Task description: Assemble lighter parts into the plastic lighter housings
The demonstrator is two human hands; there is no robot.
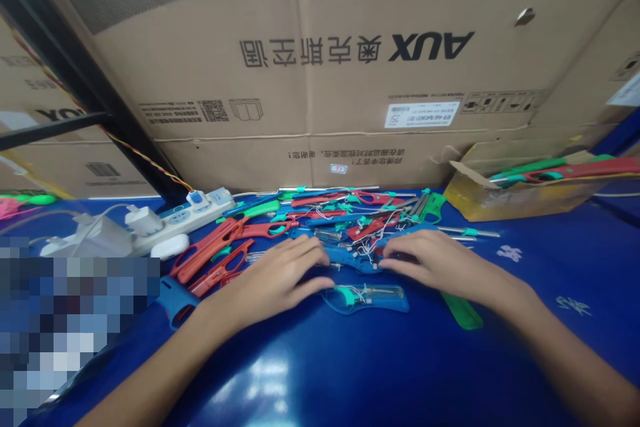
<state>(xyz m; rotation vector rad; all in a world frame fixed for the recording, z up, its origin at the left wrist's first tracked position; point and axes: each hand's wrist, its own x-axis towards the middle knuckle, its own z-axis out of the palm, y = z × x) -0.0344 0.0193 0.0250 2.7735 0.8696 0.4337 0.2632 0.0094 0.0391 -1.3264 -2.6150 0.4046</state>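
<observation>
AUX cardboard panel [320, 97] stands behind blue tabletop [380, 367]; a heap of loose lighter parts [320, 215], judged as work left, lies near a yellow-taped box [525, 202] of seemingly closed lighters [585, 169]. Left hand [285, 273]: thumb and fingers apart; right hand [427, 257] curled, grip cannot be told; blue lighter shell [354, 258] between them. Nearer shell [385, 304] open: clear tank [385, 291], white wires [356, 292] exposed.

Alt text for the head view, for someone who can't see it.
A person's left hand and right hand reach among scattered red, blue and green plastic casings on a blue table, before cardboard with upside-down AUX lettering.
</observation>
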